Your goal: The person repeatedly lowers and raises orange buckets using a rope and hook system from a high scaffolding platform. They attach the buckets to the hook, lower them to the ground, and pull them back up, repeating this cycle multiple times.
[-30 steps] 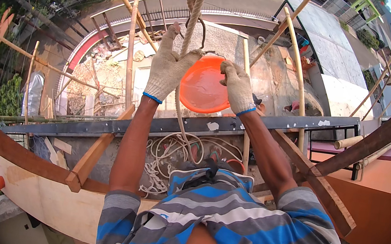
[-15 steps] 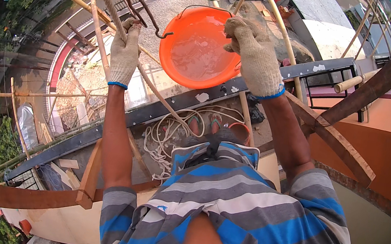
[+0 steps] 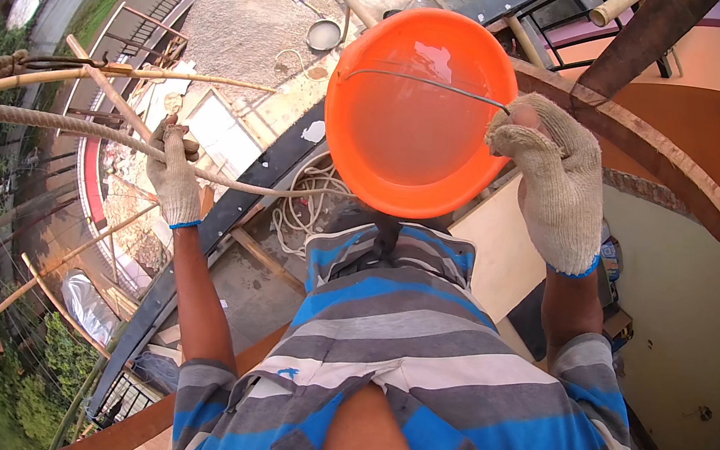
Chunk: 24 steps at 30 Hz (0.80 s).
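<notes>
My right hand (image 3: 549,173), in a knitted work glove, grips the thin wire handle of an orange bucket (image 3: 411,122) that hangs in front of my chest and holds some clear water. My left hand (image 3: 172,171), also gloved, is closed around a thick tan rope (image 3: 69,133) that runs off to the left, where a metal hook (image 3: 65,64) hangs at the rope's knotted end. The bucket is off the hook and well to its right.
I look down from a height. A dark steel beam (image 3: 223,215) and bamboo poles (image 3: 124,72) cross below me, with coiled rope (image 3: 308,204) on a ledge. Far down lie gravel, a round pan (image 3: 324,34) and greenery. Curved timber (image 3: 664,157) is at the right.
The bucket has come off the hook and swung right and closer, held by my right hand alone. My left hand moved left along the rope, and my view turned.
</notes>
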Available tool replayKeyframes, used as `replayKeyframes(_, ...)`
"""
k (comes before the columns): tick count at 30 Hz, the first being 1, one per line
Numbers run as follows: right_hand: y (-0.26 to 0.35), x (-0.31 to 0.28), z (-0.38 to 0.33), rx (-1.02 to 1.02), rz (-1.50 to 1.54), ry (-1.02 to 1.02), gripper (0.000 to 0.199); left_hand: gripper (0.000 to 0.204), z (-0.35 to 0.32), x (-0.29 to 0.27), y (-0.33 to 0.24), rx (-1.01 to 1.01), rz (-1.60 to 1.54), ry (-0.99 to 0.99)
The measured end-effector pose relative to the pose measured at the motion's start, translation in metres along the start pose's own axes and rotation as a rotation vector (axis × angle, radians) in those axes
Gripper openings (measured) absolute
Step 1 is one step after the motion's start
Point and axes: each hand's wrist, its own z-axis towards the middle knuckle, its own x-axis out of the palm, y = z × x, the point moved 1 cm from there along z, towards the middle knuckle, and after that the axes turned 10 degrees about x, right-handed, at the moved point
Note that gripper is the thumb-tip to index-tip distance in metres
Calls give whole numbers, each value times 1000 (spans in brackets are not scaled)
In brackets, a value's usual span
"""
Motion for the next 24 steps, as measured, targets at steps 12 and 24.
replayKeyframes(12,-257,-3,-67,523,54,14,19,29,-91,7,96,103,431,379)
replayKeyframes(24,-552,34,-91,890,-83,26,36,41,-91,8,109,246,520,358)
